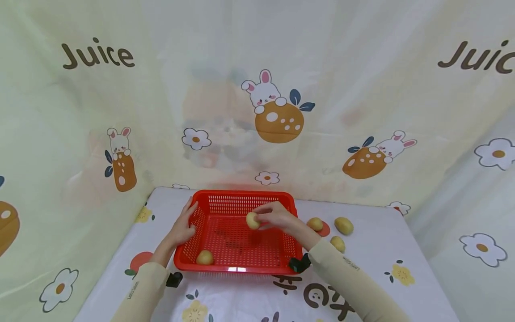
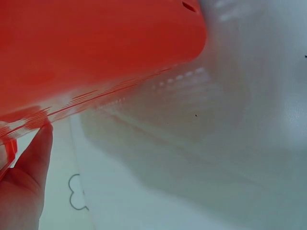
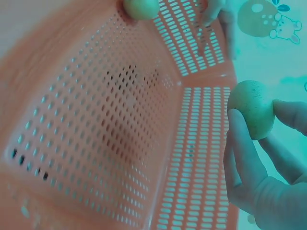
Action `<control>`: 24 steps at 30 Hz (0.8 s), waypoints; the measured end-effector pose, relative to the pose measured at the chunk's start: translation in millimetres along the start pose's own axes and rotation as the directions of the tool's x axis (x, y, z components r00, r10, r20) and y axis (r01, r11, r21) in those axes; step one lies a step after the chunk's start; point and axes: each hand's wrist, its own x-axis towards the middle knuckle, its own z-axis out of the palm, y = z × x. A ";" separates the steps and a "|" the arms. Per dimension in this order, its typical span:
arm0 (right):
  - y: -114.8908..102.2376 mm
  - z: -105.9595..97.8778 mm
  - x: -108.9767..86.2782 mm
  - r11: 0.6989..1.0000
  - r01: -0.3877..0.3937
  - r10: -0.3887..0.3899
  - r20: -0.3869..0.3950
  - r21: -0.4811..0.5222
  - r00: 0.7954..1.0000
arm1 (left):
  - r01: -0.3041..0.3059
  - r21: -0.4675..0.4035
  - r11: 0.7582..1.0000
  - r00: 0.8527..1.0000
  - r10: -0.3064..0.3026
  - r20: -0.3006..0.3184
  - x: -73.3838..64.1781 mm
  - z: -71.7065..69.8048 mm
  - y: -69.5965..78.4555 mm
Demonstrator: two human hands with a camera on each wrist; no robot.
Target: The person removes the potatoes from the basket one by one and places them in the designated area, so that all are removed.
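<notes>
My right hand (image 1: 275,215) pinches a small round yellow potato (image 1: 253,220) between thumb and fingertips, above the floor of a red plastic basket (image 1: 231,269). In the right wrist view this potato (image 3: 251,108) shows some dark specks, and the thumb and fingers meet it from opposite sides. My left hand (image 1: 182,229) holds the basket's left wall, with digits on both sides of it. Another potato (image 1: 205,257) lies in the basket's near left corner. In the left wrist view, one digit touches the outer side of the basket (image 2: 100,43).
Right of the basket, three potatoes lie on the patterned tablecloth: one close to the wall (image 1: 315,224), a larger one (image 1: 344,226) and a nearer one (image 1: 337,243). A printed curtain (image 1: 225,170) hangs behind the table. Black wrist mounts (image 1: 299,264) sit at both cuffs.
</notes>
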 end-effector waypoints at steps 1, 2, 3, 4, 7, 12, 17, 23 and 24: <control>0.1 -2.7 -2.8 1.000 0.010 -0.010 -0.008 -0.013 1.000 | 0.002 0.004 1.000 1.000 -0.002 0.000 0.2 -0.4 0.1; 0.3 -5.6 -5.5 1.000 0.019 -0.019 -0.014 -0.024 1.000 | 0.003 0.004 1.000 1.000 -0.003 -0.001 0.2 -0.8 0.3; 0.7 -8.5 -8.4 0.999 0.027 -0.028 -0.018 -0.033 0.999 | 0.002 0.006 1.000 1.000 -0.002 -0.001 0.1 -1.2 0.5; 1.1 -11.4 -11.4 0.999 0.029 -0.030 -0.023 -0.036 0.999 | 0.000 0.007 1.000 1.000 0.000 -0.002 -0.1 -1.6 0.9; 4.5 -20.3 -20.5 0.999 0.030 -0.031 -0.049 -0.035 0.998 | -0.007 0.000 1.000 1.000 0.007 0.000 -0.7 -1.7 1.7; 15.4 -33.6 -34.3 0.999 -0.005 0.001 -0.111 -0.038 0.994 | -0.006 -0.006 1.000 1.000 0.006 0.003 -1.1 -1.1 1.4; 23.9 -47.8 -49.8 0.999 -0.029 0.023 -0.141 -0.040 0.990 | 0.007 0.002 1.000 1.000 -0.007 0.002 -0.3 -1.1 2.3; 35.2 -67.1 -70.9 1.000 -0.004 -0.001 -0.180 -0.024 0.984 | 0.003 -0.001 1.000 1.000 -0.003 0.005 0.3 -1.1 4.2; 37.8 -69.8 -74.8 1.000 0.002 -0.005 -0.186 -0.014 0.983 | 0.006 -0.004 1.000 1.000 -0.006 0.006 0.5 -0.8 4.2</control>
